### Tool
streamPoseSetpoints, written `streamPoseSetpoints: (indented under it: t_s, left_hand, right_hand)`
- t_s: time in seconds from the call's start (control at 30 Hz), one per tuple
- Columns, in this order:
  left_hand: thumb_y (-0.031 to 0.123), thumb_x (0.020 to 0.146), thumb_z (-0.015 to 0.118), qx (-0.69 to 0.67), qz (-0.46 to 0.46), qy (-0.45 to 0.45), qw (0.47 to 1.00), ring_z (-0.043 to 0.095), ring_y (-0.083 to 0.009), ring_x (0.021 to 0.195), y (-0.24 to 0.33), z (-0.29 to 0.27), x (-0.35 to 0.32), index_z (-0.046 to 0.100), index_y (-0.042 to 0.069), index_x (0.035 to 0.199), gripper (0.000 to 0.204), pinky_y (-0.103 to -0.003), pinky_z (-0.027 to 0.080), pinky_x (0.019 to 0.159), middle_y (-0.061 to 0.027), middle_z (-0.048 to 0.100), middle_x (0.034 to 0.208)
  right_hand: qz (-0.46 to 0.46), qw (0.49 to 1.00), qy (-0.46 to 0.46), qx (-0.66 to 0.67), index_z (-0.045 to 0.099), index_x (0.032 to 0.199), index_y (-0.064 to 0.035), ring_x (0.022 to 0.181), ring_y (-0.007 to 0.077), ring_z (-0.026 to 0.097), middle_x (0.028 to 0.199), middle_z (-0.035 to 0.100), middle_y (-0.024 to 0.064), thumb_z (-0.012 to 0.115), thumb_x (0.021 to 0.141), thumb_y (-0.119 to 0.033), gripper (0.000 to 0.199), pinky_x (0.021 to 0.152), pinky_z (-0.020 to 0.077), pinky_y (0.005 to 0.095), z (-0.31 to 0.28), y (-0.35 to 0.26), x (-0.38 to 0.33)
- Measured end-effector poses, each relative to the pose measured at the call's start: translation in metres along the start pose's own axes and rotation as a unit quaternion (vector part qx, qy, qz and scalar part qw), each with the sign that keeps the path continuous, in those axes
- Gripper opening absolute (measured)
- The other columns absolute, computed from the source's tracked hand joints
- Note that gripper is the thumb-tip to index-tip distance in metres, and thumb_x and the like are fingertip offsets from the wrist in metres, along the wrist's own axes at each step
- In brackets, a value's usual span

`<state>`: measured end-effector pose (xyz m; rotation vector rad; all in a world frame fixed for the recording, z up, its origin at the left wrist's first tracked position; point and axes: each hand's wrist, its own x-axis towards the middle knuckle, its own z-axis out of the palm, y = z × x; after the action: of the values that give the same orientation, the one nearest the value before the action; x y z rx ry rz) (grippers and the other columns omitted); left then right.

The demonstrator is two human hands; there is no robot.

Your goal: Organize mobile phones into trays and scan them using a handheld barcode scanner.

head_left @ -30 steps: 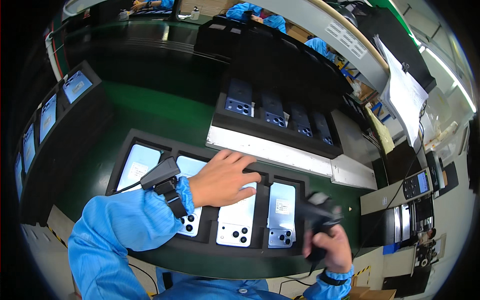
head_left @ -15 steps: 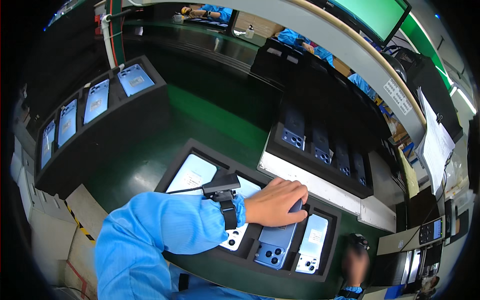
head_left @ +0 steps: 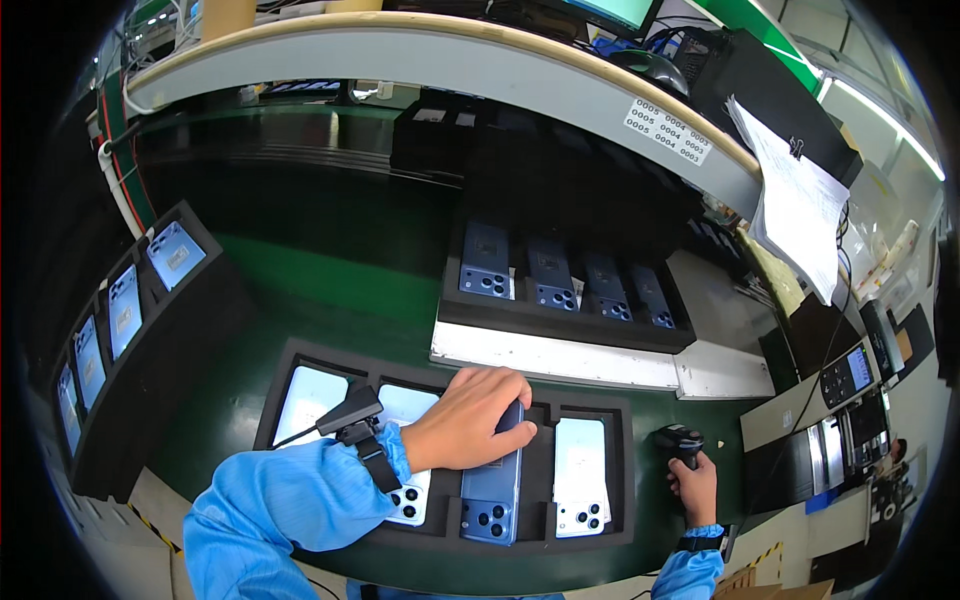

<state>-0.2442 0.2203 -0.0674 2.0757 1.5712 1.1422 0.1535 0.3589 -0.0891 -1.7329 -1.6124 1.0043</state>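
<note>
My left hand (head_left: 475, 420) is closed around the upper end of a dark blue phone (head_left: 492, 490), thumb on one side and fingers over the top. The phone lies camera end toward me, in or just over a slot of a black foam tray (head_left: 622, 470). Light blue phones lie in the other slots: one (head_left: 580, 470) to the right, one (head_left: 312, 402) at the far left, and one (head_left: 405, 405) partly hidden beneath my forearm. My right hand (head_left: 695, 488) grips a black handheld scanner (head_left: 680, 440) to the right of the tray.
Another foam tray (head_left: 560, 312) with several dark blue phones stands behind, over a white ledge (head_left: 550, 358). At the left, a raised foam stack (head_left: 190, 330) holds light blue phones. A shelf edge (head_left: 420, 40) crosses overhead, with clipped papers (head_left: 790, 200) hanging right. A small display unit (head_left: 848, 375) stands far right.
My view has shifted, so the trays sit further left and more level in the picture. The right hand, blurred before, shows clearly with the scanner. My left hand keeps hold of the same phone.
</note>
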Motion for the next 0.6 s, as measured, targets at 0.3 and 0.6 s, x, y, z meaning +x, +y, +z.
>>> streamPoseSetpoints:
  t_s: [0.3, 0.6]
  left_hand:
    - [0.03, 0.088, 0.062, 0.0, -0.006, -0.013, 1.0, 0.052, -0.0303, 0.107, 0.0, 0.003, 0.004, 0.053, 0.008, 0.104, 0.029, -0.041, 0.033, 0.099, -0.0115, 0.058, 0.111]
    - [0.027, 0.084, 0.062, -0.057, 0.07, 0.077, 0.993, 0.053, -0.0324, 0.095, 0.0, 0.031, 0.014, 0.052, 0.007, 0.097, 0.026, -0.043, 0.037, 0.089, -0.0122, 0.056, 0.097]
  right_hand:
    - [0.01, 1.0, 0.003, -0.006, 0.063, 0.093, -0.0025, 0.049, 0.0089, 0.054, 0.065, 0.061, 0.0029, 0.069, 0.082, -0.013, 0.016, 0.045, 0.0426, 0.024, -0.003, 0.0, -0.002]
    - [-0.162, 0.986, -0.01, -0.045, 0.067, 0.11, 0.0044, 0.07, 0.0211, 0.061, 0.089, 0.07, 0.0122, 0.073, 0.087, -0.016, 0.031, 0.07, 0.0528, 0.0341, -0.02, -0.028, -0.039]
